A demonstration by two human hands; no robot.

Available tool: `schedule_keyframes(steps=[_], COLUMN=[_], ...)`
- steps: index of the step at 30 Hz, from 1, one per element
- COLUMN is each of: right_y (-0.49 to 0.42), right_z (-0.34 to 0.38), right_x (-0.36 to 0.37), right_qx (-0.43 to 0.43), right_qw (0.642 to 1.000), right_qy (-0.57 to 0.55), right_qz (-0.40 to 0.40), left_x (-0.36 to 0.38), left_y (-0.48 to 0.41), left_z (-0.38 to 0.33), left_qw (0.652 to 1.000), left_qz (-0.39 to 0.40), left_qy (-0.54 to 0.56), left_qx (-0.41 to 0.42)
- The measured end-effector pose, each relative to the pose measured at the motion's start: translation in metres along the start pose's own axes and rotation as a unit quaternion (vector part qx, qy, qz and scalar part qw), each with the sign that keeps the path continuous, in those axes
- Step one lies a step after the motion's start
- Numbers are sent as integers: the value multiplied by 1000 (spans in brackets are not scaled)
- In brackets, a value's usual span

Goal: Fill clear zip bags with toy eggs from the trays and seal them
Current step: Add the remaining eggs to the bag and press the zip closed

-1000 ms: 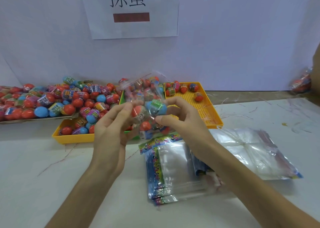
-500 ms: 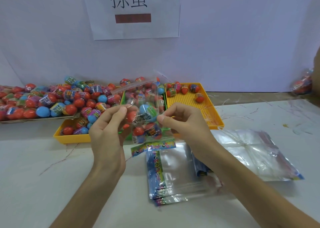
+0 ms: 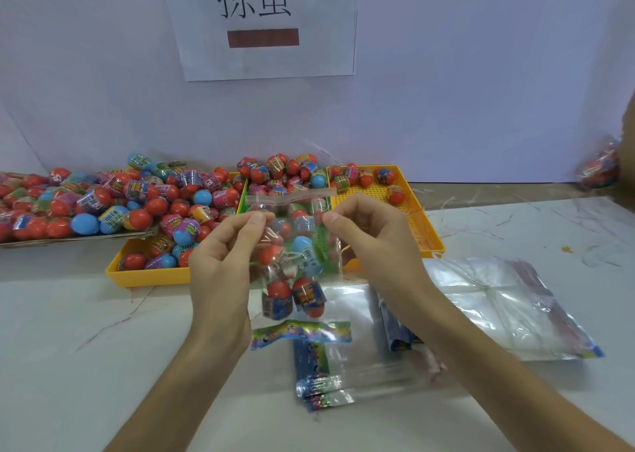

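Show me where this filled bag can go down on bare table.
Bare table lies front left, in front of the left tray, beside the left hand. A smaller patch lies far right, right of the right tray, behind the bag pile. Crowded: the trays, and the bag stack under the held bag.

Toy eggs (image 3: 137, 219) are red and blue, trays (image 3: 151, 276) yellow.

Left hand (image 3: 223, 259) and right hand (image 3: 374, 242) both pinch the zip bag (image 3: 299, 231).

Bare left hand (image 3: 223, 266), bare right hand (image 3: 374, 245), left forearm (image 3: 178, 383) and right forearm (image 3: 498, 365) uncovered, slim
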State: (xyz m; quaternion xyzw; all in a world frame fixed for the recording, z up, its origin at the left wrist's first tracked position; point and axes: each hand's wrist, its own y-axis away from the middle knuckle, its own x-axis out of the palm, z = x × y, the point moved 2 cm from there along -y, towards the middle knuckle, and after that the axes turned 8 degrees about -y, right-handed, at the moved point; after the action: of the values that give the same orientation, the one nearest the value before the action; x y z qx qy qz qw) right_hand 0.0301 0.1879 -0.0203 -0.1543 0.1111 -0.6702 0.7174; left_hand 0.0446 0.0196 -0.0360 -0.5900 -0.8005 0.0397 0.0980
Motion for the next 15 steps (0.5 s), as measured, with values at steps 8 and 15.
schedule_keyframes(steps=[8, 15], right_y=[3, 11], right_z=[-2, 9], right_x=[-1, 8], right_qx=[-44, -268], right_qw=[994, 917], right_qy=[92, 294], right_qz=[-39, -4], left_x=[1, 10], left_y=[0, 10], left_z=[4, 5], left_qw=[999, 992], left_qz=[12, 80], left_qy=[-31, -84], left_qx=[6, 46])
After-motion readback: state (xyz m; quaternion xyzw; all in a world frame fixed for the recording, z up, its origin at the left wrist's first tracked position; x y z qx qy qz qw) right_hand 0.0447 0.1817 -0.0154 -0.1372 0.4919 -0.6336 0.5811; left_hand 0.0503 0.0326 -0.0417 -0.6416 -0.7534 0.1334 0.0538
